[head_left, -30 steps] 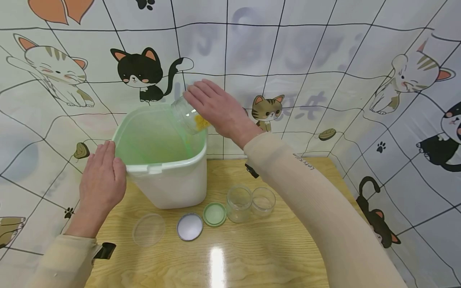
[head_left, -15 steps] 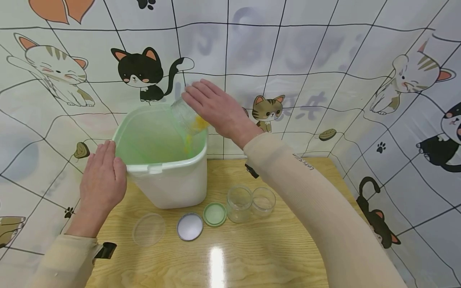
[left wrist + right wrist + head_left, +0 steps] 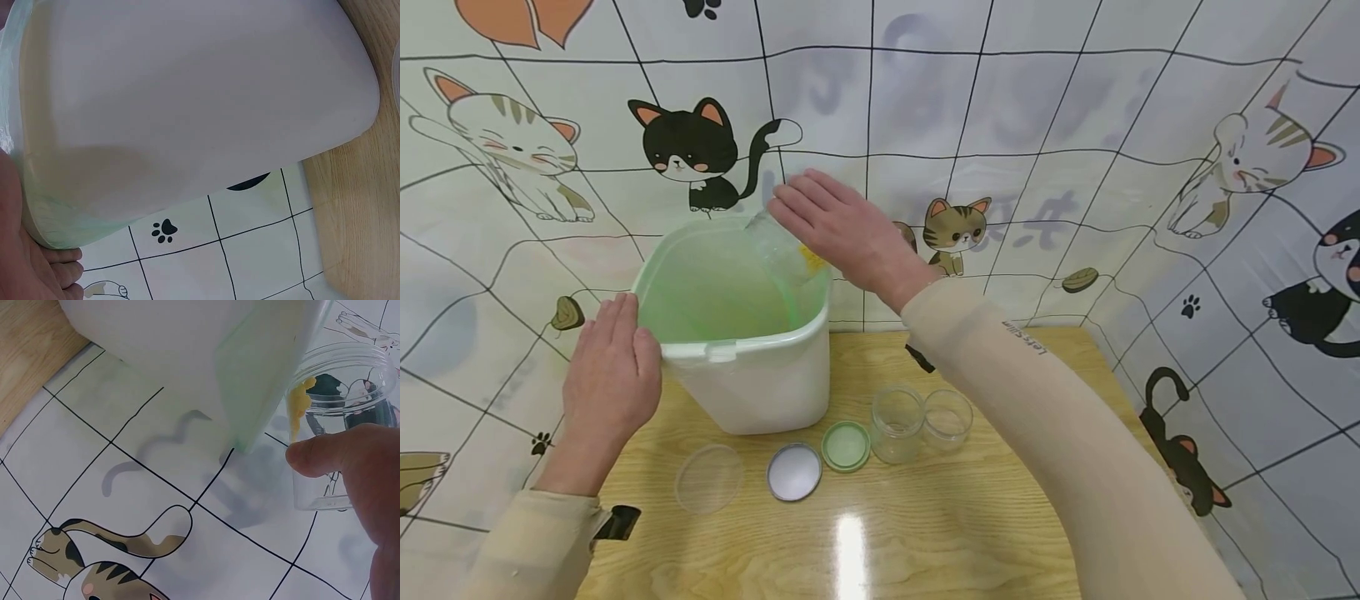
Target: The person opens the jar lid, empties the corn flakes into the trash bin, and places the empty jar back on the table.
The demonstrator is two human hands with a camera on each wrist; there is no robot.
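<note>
My right hand grips a clear jar tipped over the right side of a white bin. Yellow bits cling inside the jar near its mouth; in the head view my hand partly covers them. A pale green plastic bag lines the bin and folds over its rim. My left hand lies against the bin's left rim with its fingers extended. The bottom of the bin's inside is hidden.
Two clear jars without lids, a taller jar and a shorter jar, stand on the wooden table. Left of them lie a green lid, a white lid and a clear lid. A cat-patterned sheet surrounds the table.
Yellow bits dropped from the jar into the bin half a second ago; fewer show in the jar now. My right hand has shifted slightly left with the jar. My left hand stays at the rim.
</note>
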